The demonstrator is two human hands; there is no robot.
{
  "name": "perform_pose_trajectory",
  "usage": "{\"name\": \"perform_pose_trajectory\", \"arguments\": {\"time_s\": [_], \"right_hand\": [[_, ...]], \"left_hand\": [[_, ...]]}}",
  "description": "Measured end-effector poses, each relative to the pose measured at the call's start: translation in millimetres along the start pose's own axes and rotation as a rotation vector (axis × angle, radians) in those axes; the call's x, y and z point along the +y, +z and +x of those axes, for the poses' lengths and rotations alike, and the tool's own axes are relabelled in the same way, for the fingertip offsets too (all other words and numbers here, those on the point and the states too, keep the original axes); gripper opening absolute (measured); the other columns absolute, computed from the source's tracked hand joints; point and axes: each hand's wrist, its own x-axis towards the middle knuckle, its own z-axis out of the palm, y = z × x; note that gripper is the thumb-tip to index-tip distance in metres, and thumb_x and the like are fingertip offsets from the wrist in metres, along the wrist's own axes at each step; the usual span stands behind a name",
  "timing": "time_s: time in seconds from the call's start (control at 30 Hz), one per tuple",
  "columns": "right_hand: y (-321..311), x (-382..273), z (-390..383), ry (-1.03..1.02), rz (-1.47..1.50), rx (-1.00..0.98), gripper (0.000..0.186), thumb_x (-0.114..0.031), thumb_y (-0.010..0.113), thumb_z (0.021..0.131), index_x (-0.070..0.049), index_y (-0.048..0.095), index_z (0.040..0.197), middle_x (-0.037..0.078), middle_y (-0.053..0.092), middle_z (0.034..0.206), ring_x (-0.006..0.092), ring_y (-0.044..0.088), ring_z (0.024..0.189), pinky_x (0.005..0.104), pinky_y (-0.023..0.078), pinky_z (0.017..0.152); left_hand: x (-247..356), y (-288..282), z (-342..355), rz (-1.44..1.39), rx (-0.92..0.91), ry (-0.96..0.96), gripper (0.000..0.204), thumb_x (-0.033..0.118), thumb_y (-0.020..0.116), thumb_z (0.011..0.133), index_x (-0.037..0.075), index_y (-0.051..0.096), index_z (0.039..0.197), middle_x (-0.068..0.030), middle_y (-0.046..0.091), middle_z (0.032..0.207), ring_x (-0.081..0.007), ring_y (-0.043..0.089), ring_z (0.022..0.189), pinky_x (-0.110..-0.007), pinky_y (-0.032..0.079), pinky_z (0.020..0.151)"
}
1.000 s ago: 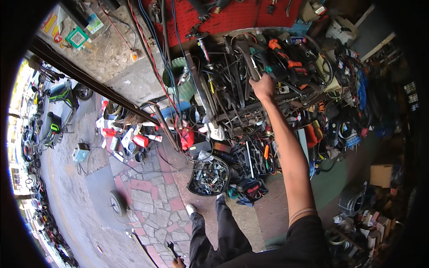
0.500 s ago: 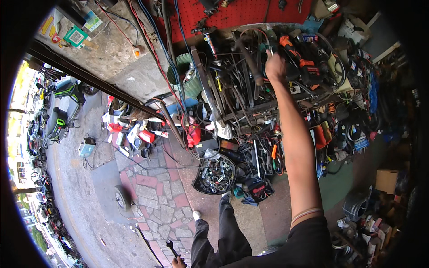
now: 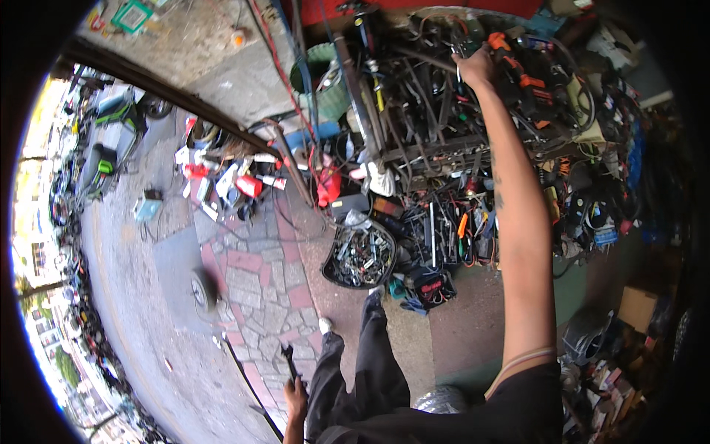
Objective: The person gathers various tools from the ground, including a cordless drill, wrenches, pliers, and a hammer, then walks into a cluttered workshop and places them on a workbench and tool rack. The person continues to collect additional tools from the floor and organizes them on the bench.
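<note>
My left hand [image 3: 295,394], low in the view beside my leg, is closed around a dark wrench [image 3: 288,360] whose open jaw points up. My right arm reaches far forward over a rack crowded with tools [image 3: 425,96]. There my right hand [image 3: 478,68] is closed, and a slim silver metal tool [image 3: 458,74] shows at its left side; its exact kind is unclear. Just right of that hand lies an orange and black power tool [image 3: 499,43]. Bars, handles and long dark tools fill the rack to its left.
On the floor by my feet sits a black bin of small metal parts [image 3: 362,255], with a dark tool bag [image 3: 433,287] beside it. A loose wheel [image 3: 202,288] and a light blue box [image 3: 148,207] are on the pavement. Cables [image 3: 307,96] hang before the rack's left end.
The view has shifted, with the rack higher in it. My left hand and the wrench have come further into view. My right hand now shows the silver tool pointing downward beside it.
</note>
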Motion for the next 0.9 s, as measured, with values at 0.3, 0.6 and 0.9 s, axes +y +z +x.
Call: {"name": "perform_pose_trajectory", "arguments": {"time_s": [0.3,0.6,0.9], "right_hand": [[-82,20,-411,0.113,1.201,-1.405,0.031,-0.031,0.055,0.095,-0.004,0.065,0.105,0.007,0.067,0.098,0.0160,0.063,0.092,0.0301,0.048,0.085],[-127,36,-430,0.839,1.750,-1.236,0.021,-0.013,0.063,0.088,0.002,0.063,0.102,0.010,0.067,0.094,0.0183,0.065,0.087,0.0309,0.052,0.082],[-75,43,-202,0.449,1.413,-0.878,0.014,-0.020,0.068,0.083,-0.007,0.064,0.088,0.008,0.068,0.080,0.0155,0.065,0.074,0.0331,0.049,0.087]], "left_hand": [[194,112,-8,-0.561,-0.577,0.107,0.023,0.023,0.048,0.099,0.003,0.053,0.107,0.0022,0.046,0.071,-0.0039,0.037,0.053,-0.020,0.029,0.046],[220,149,-36,-0.208,-0.905,0.299,0.030,0.024,0.054,0.096,0.001,0.049,0.114,-0.0036,0.059,0.080,-0.0087,0.053,0.062,-0.024,0.044,0.055],[106,119,-32,-0.046,-0.735,0.231,0.033,0.018,0.059,0.092,0.001,0.049,0.119,-0.0054,0.061,0.080,-0.0092,0.054,0.065,-0.025,0.043,0.055]]}}
